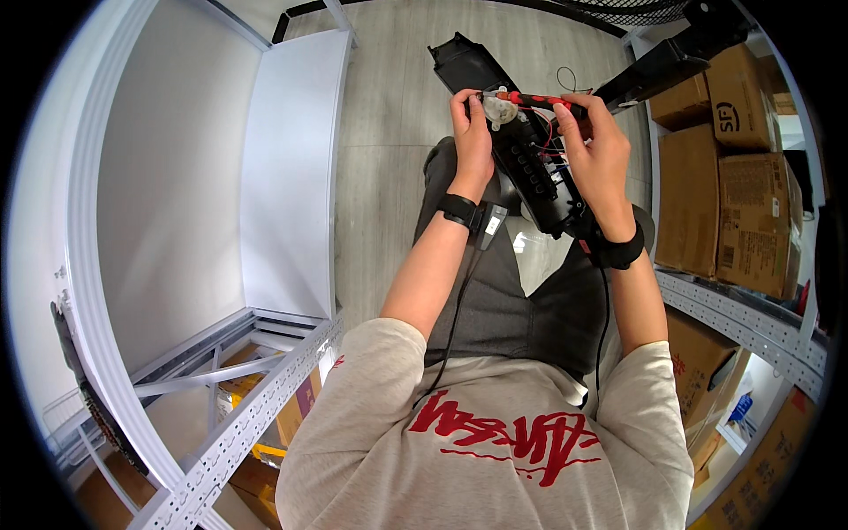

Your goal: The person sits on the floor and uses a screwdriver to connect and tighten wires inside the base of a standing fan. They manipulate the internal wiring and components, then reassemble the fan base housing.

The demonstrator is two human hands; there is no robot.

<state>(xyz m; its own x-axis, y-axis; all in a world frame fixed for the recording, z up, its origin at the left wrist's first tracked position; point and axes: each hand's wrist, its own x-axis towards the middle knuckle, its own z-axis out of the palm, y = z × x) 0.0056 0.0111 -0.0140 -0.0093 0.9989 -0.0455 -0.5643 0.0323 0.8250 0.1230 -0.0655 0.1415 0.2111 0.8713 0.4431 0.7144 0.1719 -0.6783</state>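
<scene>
A long black plastic housing lies slantwise over my knees, with red wires and small electronic parts inside. Near its middle is a round whitish part that looks like a small motor. My right hand grips the handle of a red and black screwdriver, its shaft pointing left across the round part. At the screwdriver's tip, the thumb and fingers of my left hand are pinched together beside the round part. Whatever is between them is too small to make out.
On the right, cardboard boxes fill a metal shelf. A black post slants in at the upper right. To the left stands a white shelf panel above a perforated metal rail. Cabled black bands circle both wrists.
</scene>
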